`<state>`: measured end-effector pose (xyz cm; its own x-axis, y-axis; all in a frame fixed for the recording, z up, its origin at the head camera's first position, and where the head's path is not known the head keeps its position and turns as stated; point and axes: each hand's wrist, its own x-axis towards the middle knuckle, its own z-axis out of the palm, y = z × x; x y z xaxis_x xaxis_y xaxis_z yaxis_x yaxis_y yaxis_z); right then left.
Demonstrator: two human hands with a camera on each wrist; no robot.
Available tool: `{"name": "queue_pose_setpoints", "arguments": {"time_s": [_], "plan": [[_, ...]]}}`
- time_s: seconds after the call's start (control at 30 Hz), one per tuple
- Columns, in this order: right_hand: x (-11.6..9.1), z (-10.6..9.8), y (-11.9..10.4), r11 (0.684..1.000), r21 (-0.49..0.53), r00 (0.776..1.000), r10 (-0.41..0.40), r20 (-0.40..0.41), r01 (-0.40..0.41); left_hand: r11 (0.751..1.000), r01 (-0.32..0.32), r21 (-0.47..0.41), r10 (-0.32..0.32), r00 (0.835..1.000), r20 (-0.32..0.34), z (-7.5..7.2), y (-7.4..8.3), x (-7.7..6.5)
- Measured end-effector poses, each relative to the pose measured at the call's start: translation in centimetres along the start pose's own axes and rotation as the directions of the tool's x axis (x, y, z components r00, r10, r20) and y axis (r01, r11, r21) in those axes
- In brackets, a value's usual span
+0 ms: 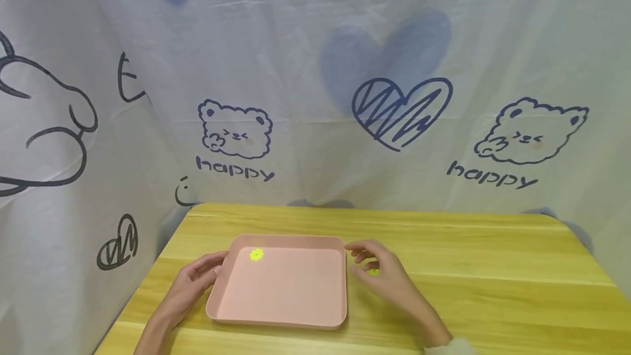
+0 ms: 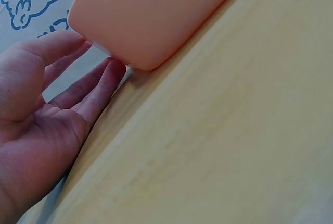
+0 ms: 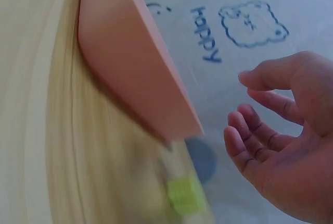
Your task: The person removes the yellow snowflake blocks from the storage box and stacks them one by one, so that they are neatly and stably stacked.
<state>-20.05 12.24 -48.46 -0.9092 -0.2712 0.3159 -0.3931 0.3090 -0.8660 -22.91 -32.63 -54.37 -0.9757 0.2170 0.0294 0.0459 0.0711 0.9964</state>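
Note:
A pink rectangular tray [image 1: 283, 289] with low walls is on the wooden table in front of me. Inside it, near the back left corner, lies a small bright yellow flower-shaped piece [image 1: 256, 255]. My left hand [image 1: 189, 284] holds the tray's left side; in the left wrist view its fingertips [image 2: 115, 67] meet the pink wall by the lower edge. On the other side is my right hand [image 1: 382, 270], its fingers loosely bent beside the right rim and nothing in its grasp. A yellow-green block [image 3: 186, 195] rests on the table, mostly hidden behind that hand in the head view.
The wooden table [image 1: 493, 273] extends to the right of the tray. Behind and to the left hangs a pale cloth [image 1: 305, 169] printed with hearts, bears and writing, close to the table's back edge.

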Motion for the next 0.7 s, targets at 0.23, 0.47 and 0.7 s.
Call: {"name": "queue_pose_setpoints", "arguments": {"time_s": [0.23, 0.47, 0.7], "plan": [[1.9, 2.7, -1.8, 1.0, 0.008, 0.997, -0.002, 0.074, 0.001, 1.0, -0.004, 0.007, 0.004, 1.0, 0.003, -0.2, 0.0, 0.0], [4.0, 6.3, -2.0, 0.999, -0.031, 0.993, -0.007, 0.12, 0.011, 1.0, -0.024, 0.015, 0.024, 0.999, 0.023, -0.2, -0.2, 0.1], [5.9, 9.9, -2.0, 1.0, -0.022, 0.977, 0.007, 0.214, -0.003, 1.0, -0.013, 0.023, 0.013, 1.0, 0.008, -0.2, -0.3, 0.1]]}}
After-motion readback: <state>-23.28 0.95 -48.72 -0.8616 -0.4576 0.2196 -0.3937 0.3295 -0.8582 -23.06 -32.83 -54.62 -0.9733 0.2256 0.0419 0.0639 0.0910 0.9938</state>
